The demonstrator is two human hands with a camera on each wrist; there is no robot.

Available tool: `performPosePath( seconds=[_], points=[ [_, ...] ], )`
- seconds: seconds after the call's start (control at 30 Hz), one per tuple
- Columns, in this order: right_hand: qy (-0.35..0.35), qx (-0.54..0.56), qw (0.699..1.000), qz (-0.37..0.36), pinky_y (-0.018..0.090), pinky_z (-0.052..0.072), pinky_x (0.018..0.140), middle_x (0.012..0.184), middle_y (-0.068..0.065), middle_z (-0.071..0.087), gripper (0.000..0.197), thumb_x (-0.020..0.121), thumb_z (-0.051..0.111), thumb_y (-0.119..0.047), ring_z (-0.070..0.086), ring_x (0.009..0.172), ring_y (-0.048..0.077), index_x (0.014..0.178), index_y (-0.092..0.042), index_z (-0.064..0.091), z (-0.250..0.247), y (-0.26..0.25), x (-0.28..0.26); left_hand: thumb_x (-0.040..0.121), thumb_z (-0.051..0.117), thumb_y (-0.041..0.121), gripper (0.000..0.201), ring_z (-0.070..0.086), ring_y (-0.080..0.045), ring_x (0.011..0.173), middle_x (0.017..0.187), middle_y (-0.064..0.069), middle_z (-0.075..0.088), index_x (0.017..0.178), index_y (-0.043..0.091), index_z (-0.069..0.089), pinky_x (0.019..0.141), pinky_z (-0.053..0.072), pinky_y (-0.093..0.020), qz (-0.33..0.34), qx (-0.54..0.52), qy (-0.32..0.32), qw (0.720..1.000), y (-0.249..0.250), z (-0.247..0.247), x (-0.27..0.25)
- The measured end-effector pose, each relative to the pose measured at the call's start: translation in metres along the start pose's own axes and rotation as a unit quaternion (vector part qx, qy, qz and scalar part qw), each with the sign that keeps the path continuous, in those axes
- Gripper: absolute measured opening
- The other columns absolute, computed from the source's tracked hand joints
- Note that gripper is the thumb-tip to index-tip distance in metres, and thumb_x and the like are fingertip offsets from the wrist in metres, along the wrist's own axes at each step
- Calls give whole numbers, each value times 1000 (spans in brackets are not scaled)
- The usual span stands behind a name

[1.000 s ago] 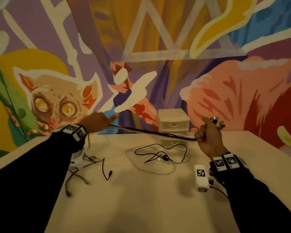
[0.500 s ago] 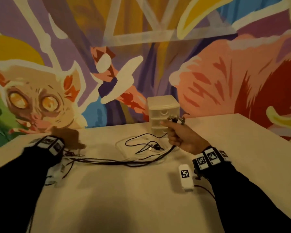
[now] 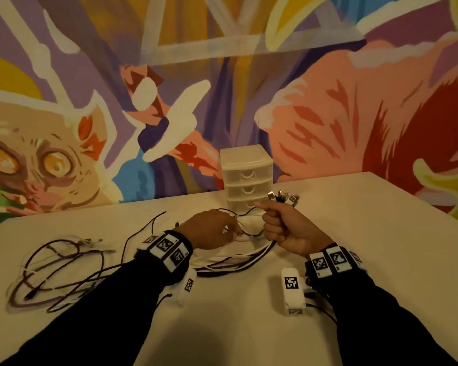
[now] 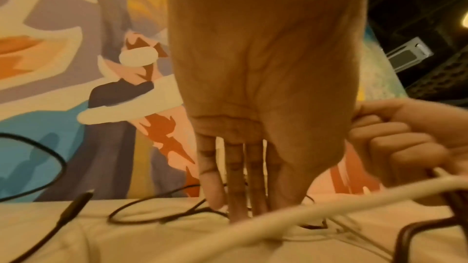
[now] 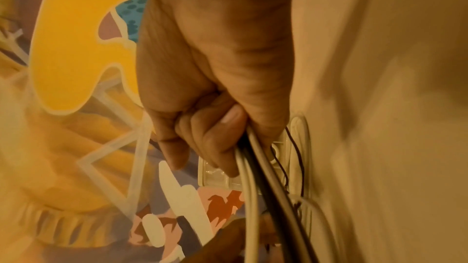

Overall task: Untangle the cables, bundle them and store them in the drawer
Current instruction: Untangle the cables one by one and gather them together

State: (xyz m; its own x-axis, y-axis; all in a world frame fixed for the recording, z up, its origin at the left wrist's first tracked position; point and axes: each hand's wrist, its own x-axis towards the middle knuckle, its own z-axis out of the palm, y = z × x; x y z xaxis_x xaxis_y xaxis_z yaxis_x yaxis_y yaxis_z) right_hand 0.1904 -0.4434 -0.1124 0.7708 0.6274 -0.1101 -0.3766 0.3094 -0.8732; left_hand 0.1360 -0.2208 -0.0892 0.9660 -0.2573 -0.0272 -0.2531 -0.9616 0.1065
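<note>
My right hand is a fist around a bundle of black and white cables, whose plug ends stick up out of it. The right wrist view shows the fingers curled round those cables. The bundle trails left across the table. Beside the fist, my left hand reaches down with straight fingers that touch thin black cable on the table. A white cable crosses in front of them. The small white three-drawer unit stands behind the hands, all its drawers closed.
A loose tangle of dark cables lies on the left of the beige table. A white marked box hangs by my right wrist, another under my left wrist. A painted wall runs behind the table.
My left hand has let the taut cables drop and come from the far left to the middle, beside my right fist. The cables now lie slack on the table.
</note>
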Motion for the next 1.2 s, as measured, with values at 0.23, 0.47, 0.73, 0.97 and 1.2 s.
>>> performPosePath(
  seconds=[0.23,0.47,0.73,0.97,1.2],
  points=[
    [51,12,999,0,29,8,45,52,-6,13,58,104,65,-23,4,49,15,55,-27,34,-8,-1,6,90,76,56,28,63,-16,113,119,17,71,111,38,71,93,53,-38,-75,59,3,995,-22,6,17],
    [85,26,996,-25,29,8,45,53,-6,14,56,103,67,-26,13,39,10,61,-28,31,-14,1,11,93,81,36,19,72,-10,91,99,8,77,106,24,73,83,58,-31,-79,-298,227,924,-43,-21,21],
    [97,27,993,-58,28,11,43,58,-4,12,56,104,67,-33,13,41,10,62,-26,32,-3,1,8,108,59,23,27,70,-21,102,114,-9,69,132,11,60,99,62,-45,13,-830,195,523,-22,-4,31],
    [123,-13,989,-86,26,15,41,59,-4,18,41,103,68,-38,15,43,9,70,-21,50,4,0,20,112,55,20,20,45,-6,59,85,0,60,99,10,66,43,32,-16,-77,-808,153,564,-25,41,41],
    [131,-13,985,-114,30,12,47,60,-5,27,19,93,78,-35,11,50,12,86,-18,79,3,9,50,109,58,16,23,47,-9,63,99,-1,69,121,8,75,47,35,-20,-79,-799,158,574,-32,57,46]
  ],
)
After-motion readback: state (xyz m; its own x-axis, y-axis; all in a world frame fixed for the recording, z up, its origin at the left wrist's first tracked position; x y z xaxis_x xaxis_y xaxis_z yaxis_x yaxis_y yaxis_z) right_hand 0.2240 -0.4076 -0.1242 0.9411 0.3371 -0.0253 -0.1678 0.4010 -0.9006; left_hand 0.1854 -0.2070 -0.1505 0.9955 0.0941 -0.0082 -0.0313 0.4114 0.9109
